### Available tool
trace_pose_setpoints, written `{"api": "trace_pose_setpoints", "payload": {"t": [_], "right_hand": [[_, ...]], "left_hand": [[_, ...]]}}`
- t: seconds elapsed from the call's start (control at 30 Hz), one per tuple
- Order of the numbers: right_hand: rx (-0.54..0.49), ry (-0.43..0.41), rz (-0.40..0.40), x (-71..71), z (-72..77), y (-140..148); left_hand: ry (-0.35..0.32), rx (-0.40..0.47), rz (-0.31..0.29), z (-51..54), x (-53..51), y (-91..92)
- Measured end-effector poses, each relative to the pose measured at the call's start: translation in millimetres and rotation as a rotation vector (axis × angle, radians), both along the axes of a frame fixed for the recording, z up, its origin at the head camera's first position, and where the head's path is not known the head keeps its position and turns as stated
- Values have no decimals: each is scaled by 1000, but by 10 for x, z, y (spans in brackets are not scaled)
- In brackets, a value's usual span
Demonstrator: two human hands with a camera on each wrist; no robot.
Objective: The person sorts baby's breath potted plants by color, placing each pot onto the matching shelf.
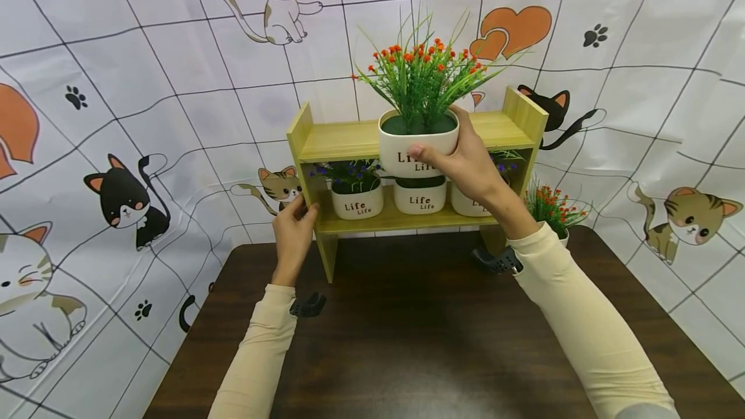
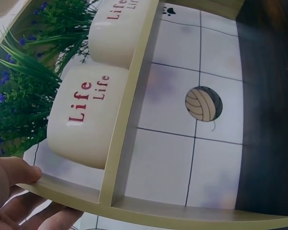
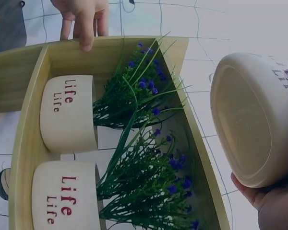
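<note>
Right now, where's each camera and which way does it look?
Head: worn there, facing forward and down at the shelf; left hand, right hand, sleeves show.
Left wrist: worn there, facing shelved pots; left hand shows.
Right wrist: worn there, facing shelf and raised pot; both hands show.
Both wrist views share purple flowers.

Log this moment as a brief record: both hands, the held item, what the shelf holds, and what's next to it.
Left hand: grips the left side of the wooden shelf
Right hand: holds a white pot
Held pot: orange flowers; apart from the shelf
Lower board: three white "Life" pots with purple flowers
Right of shelf: another orange-flowered pot
</note>
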State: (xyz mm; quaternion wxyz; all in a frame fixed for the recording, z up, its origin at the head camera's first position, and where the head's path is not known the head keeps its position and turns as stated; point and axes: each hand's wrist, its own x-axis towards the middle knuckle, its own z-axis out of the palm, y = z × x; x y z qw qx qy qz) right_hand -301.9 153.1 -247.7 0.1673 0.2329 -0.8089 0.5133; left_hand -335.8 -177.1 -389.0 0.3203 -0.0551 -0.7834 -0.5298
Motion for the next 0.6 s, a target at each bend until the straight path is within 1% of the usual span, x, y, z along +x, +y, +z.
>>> {"api": "trace_pose_setpoints", "payload": {"t": [0.13, 0.3, 0.5, 0.6], "right_hand": [[-5, 4, 10, -81, 67, -94], [11, -6, 4, -179, 139, -200], [13, -37, -2, -308, 188, -281], [7, -43, 9, -368, 205, -315]], "left_hand": [[-7, -1, -3, 9, 9, -4], [-18, -7, 2, 3, 9, -13], [-17, -4, 2, 10, 8, -8], [-14, -8, 2, 13, 8, -3]]}}
